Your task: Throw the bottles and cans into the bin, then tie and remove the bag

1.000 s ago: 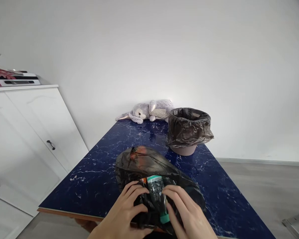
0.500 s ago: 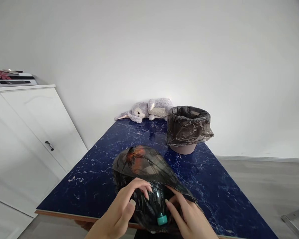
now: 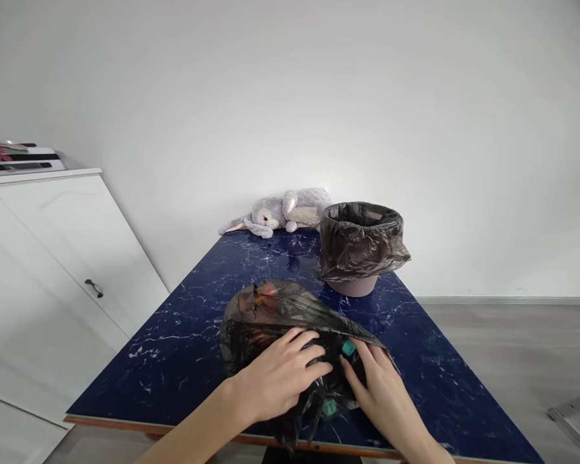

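A thin black plastic bag lies bulging near the table's front edge, with orange and reddish items showing dimly through its far side. Across the bag's near opening rests my left hand, its fingers stretched and spread over the film. My right hand reaches in under the bag's upper edge. Its thumb and index finger close around the teal cap of a bottle whose body is hidden in the bag. A second teal cap shows through the crumpled film below.
A bin lined with a black bag stands at the table's back right. Beside it a grey plush rabbit lies against the wall. The blue marbled table has a wooden front edge. To the left is a white cabinet.
My left hand has moved right and flattened over the bag's opening. The right hand has shifted forward and slightly right. The bottle body seen between my hands is now hidden; a cap shows farther forward.
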Demonstrator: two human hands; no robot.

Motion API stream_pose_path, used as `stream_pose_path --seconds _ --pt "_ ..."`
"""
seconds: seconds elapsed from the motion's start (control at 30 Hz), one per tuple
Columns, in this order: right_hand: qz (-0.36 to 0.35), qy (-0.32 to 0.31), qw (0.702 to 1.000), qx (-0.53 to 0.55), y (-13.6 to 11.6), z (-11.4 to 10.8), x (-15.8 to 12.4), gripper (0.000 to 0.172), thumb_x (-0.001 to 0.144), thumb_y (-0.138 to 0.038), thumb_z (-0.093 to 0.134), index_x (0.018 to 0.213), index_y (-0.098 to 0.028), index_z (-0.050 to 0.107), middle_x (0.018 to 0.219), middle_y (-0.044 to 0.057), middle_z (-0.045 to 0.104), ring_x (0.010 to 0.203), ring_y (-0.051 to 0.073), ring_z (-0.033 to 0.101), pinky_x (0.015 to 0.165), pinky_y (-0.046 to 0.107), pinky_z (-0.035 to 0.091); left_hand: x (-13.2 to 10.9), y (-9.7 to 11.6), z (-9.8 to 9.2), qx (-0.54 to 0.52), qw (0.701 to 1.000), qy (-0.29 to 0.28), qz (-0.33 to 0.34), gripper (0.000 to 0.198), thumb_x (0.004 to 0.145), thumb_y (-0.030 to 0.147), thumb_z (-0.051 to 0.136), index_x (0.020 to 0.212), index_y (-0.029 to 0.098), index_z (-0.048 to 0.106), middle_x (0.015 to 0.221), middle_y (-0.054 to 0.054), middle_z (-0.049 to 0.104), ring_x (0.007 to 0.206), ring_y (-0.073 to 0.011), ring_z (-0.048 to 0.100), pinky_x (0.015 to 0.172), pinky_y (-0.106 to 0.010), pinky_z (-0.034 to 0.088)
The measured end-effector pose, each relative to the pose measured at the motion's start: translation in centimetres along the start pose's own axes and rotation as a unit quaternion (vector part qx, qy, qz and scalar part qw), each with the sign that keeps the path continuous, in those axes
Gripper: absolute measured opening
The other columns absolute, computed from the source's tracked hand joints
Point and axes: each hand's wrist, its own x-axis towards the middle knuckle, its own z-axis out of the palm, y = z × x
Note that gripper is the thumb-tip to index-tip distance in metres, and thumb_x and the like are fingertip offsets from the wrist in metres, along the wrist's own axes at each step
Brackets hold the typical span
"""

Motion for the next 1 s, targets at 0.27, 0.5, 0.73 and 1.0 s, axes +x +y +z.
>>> stream_pose_path --seconds 0.27,0.5,0.73,1.0 --pt "-0.006 -0.003 1.000 -0.025 3.7 0.9 -1.7 0.057 0.109 -0.044 0.048 0.161 -0.028 0.031 0.146 0.017 0.060 0.136 0.036 0.060 0.107 0.057 0.055 -1.0 -0.7 -1.8 -0.121 0.981 0.110 -0.102 0.061 0.094 0.025 0.078 0.149 0.035 0.055 0.146 -0.006 0.067 0.137 -0.0290 0.061 0.113 -0.048 0.055" --pt "-0.006 -0.002 0.999 -0.033 4.6 0.2 -1.9 0.069 0.109 -0.047 0.048 0.168 -0.032 0.017 0.160 0.014 0.050 0.147 0.036 0.049 0.116 0.059 0.049 -6.4 -4.7 -7.1 -0.366 0.696 0.560 -0.260 0.044 0.102 0.049 0.066 0.135 0.021 0.068 0.125 -0.010 0.077 0.121 -0.0304 0.072 0.112 -0.053 0.056" --pt "0.008 0.004 0.999 -0.047 4.7 0.9 -2.3 0.066 0.109 -0.051 0.045 0.167 -0.032 0.021 0.159 0.013 0.052 0.145 0.037 0.051 0.113 0.060 0.052 -12.4 -10.8 -7.4 -0.224 0.639 0.607 -0.415 0.058 0.090 0.057 0.078 0.136 0.024 0.065 0.138 -0.009 0.070 0.120 -0.0292 0.072 0.117 -0.055 0.049" --pt "0.015 0.010 0.998 -0.052 4.9 1.2 -2.5 0.065 0.108 -0.052 0.046 0.166 -0.030 0.028 0.159 0.011 0.052 0.146 0.036 0.051 0.113 0.056 0.053 -15.8 -17.9 -3.7 -0.095 0.689 0.421 -0.583 0.056 0.091 0.054 0.071 0.134 0.018 0.062 0.133 -0.012 0.073 0.118 -0.0317 0.071 0.106 -0.047 0.054"
